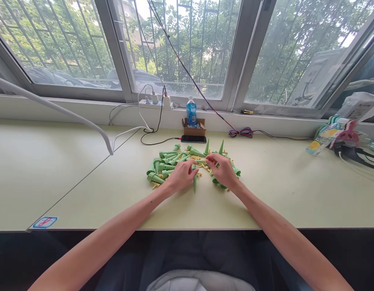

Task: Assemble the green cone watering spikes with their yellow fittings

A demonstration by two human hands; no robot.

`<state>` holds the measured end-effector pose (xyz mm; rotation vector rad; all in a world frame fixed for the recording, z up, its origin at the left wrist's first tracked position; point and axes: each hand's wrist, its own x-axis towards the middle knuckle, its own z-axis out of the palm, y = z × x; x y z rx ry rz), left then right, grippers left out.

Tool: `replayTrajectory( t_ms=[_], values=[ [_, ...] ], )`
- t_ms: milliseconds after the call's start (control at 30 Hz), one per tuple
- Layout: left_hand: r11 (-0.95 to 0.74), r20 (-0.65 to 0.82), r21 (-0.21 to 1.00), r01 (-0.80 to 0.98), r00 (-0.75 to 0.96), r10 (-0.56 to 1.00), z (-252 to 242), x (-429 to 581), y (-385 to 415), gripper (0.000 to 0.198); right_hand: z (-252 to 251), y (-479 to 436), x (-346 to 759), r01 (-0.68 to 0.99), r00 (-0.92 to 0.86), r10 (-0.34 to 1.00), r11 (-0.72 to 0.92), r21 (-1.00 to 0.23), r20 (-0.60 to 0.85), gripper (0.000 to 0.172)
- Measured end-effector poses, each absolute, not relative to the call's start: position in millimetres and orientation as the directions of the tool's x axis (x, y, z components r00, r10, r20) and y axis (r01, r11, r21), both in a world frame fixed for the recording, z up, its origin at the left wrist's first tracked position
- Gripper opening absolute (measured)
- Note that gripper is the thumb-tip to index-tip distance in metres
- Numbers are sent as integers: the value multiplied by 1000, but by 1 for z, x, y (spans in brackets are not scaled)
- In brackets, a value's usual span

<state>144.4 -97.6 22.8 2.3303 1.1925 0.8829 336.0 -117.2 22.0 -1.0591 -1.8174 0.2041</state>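
Observation:
My left hand [183, 176] is closed around a green plastic spike [195, 184], its pointed end hanging down toward the table. My right hand [221, 169] has thumb and forefinger pinched on what looks like a small yellow plastic piece [206, 159], mostly hidden by the fingertips. The two hands are a short way apart. Left of and behind my left hand lies a heap of green spikes [167, 166] with ribbed caps. More green spikes [236, 171] lie beside my right hand, and two stand point up behind it. Small yellow pieces [194, 158] are scattered among them.
A black phone [193, 139] lies behind the heap, before a cardboard box [194, 131] and a blue-labelled bottle [191, 112]. Cables [241, 132] run along the window side. A white curved arm [68, 115] reaches in at left. Bags and a pink clip [347, 133] sit at right.

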Motion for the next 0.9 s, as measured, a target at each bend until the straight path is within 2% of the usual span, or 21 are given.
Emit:
replayTrajectory(
  t_ms=[633, 900],
  values=[
    [-546, 301, 563, 620, 461, 835, 15, 143, -91, 23, 20, -115, 337, 571, -148, 746, 600, -560, 649, 14],
    [-604, 395, 550, 577, 457, 797, 22, 143, -93, 17, 20, -116, 337, 573, -130, 747, 593, -566, 652, 15]
  ],
)
